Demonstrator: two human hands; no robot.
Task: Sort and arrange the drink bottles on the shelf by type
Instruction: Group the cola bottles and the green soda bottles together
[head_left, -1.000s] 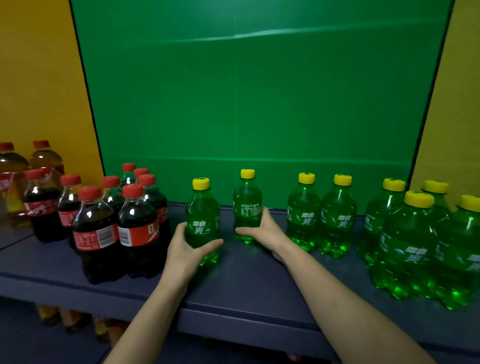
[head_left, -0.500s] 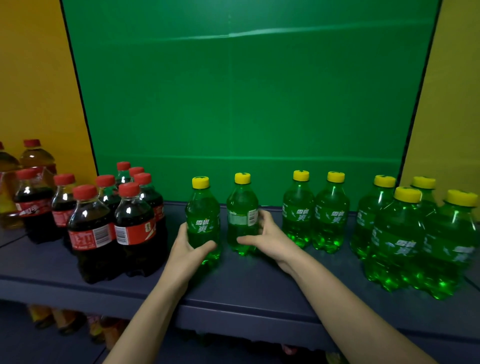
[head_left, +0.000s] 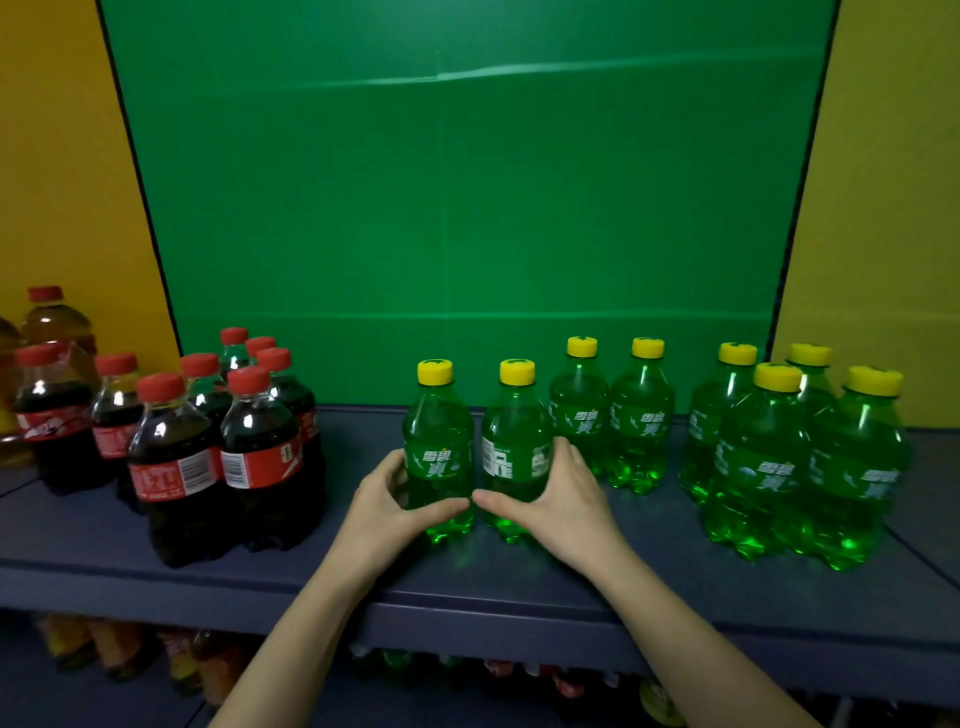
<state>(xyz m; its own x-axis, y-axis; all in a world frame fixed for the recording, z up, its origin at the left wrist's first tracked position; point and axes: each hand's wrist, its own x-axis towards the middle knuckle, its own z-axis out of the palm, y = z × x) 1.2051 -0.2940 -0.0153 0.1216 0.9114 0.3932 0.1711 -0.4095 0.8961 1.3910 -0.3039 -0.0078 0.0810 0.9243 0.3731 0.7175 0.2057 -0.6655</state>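
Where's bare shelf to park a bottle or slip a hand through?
Widest bare patch of shelf: between the cola cluster and the green bottle in the left hand. The right hand grips its neighbour. Front strip is bare too, but both forearms cross it. Crowded: cola cluster, right green cluster. Only a slit shows between that and the back pair.

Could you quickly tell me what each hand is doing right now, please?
Left hand: grips the left green plastic bottle with yellow cap.
Right hand: grips the matching bottle beside it.
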